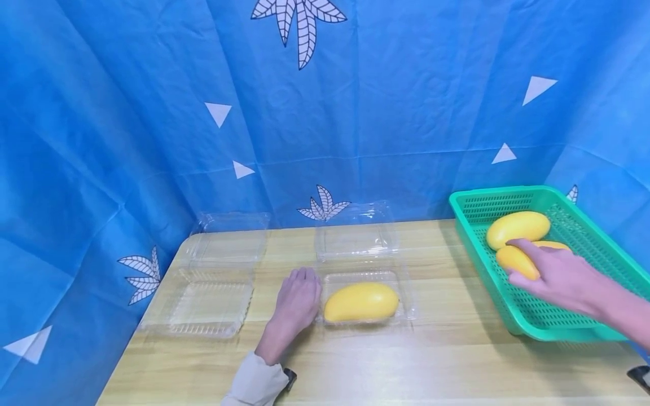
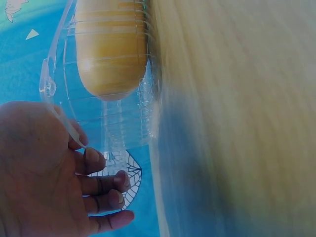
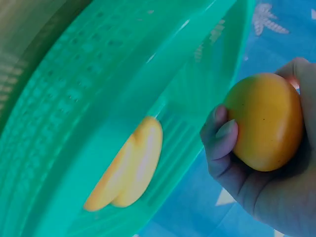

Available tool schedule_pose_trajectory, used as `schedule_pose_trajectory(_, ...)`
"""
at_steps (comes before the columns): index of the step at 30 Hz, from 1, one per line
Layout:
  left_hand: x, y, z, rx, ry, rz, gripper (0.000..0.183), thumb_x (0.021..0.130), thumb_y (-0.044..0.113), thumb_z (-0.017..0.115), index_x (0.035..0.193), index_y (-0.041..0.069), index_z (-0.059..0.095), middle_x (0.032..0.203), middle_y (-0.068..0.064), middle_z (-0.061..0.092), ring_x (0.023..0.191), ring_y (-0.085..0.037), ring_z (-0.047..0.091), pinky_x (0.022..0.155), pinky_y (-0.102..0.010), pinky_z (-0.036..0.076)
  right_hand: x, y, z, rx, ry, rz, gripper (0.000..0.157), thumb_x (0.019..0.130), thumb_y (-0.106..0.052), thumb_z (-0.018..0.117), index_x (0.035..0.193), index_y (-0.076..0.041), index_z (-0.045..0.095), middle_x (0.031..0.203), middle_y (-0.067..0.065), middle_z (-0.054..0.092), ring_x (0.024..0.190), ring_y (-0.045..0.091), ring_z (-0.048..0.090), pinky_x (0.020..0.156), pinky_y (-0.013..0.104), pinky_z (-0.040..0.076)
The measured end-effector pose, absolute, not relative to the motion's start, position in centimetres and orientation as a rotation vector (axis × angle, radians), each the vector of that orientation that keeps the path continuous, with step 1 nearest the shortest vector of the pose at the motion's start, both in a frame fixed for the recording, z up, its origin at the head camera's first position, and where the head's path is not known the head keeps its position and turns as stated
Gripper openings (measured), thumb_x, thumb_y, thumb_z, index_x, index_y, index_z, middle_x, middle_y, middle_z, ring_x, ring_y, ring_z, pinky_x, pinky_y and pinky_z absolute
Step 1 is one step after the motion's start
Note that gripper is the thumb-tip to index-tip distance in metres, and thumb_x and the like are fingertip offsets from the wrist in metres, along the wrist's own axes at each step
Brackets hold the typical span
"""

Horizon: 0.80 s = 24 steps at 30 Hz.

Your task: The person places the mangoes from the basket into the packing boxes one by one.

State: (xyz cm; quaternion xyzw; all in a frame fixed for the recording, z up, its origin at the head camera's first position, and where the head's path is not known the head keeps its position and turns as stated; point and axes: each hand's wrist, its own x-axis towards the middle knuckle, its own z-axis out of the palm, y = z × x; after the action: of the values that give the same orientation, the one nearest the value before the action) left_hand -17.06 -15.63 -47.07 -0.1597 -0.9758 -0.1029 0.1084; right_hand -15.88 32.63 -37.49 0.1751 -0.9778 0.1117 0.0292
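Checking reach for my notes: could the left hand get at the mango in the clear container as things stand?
Probably yes: the left hand is right beside that container, its lid is open, and nothing covers the mango.

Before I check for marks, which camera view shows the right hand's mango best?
The right wrist: the held mango is large there, with dark specks visible. The head view shows it small, partly covered by the right hand; the left wrist view, not at all.

A yellow mango [image 1: 517, 262] is held over a green basket [image 1: 479, 269], a second mango [image 1: 361, 303] lying in an open clear box [image 1: 355, 277].
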Motion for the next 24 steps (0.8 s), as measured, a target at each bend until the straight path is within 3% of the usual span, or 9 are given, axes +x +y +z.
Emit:
schedule_pose_trajectory(9,-17.0,-15.4,-47.1,-0.461,-2.875,-0.307,0.027,0.107,0.016,0.047,0.082,0.006,0.047,0.073,-0.004,0.040,0.070,-0.022,0.041,0.063,-0.033,0.039,-15.3,27.5,-36.4,0.652,-2.999,0.452,0.050,0.101,-0.037,0.061,0.144,-0.013,0.048,0.076,-0.005,0.048,0.060,0.007,0.043,0.053,0.028,0.035)
schedule_pose_trajectory(13,-17.1,-15.5,-47.0,-0.459,-2.854,-0.301,0.027,0.107,0.016,0.047,0.082,0.006,0.048,0.073,-0.004,0.040,0.070,-0.022,0.041,0.063,-0.033,0.039,-15.6,25.5,-36.3,0.731,-2.986,0.546,0.049,0.102,-0.036,0.060,0.144,-0.013,0.048,0.085,-0.005,0.055,0.065,0.008,0.048,0.059,0.031,0.040)
schedule_pose_trajectory(17,-17.0,-15.5,-47.1,-0.468,-2.857,-0.305,0.025,0.106,0.015,0.048,0.083,0.006,0.049,0.074,-0.004,0.042,0.070,-0.021,0.041,0.063,-0.033,0.040,-15.7,24.0,-36.3,0.749,-2.971,0.649,0.050,0.102,-0.036,0.059,0.146,-0.015,0.045,0.082,-0.005,0.052,0.067,0.009,0.050,0.060,0.032,0.042)
schedule_pose_trajectory(24,-17.0,-15.5,-47.2,-0.468,-2.879,-0.314,0.024,0.107,0.016,0.047,0.086,0.006,0.050,0.076,-0.004,0.043,0.072,-0.021,0.042,0.065,-0.033,0.040,-16.4,21.4,-36.0,0.725,-2.942,0.886,0.052,0.101,-0.037,0.063,0.145,-0.021,0.041,0.094,0.001,0.053,0.076,0.017,0.054,0.060,0.035,0.046)
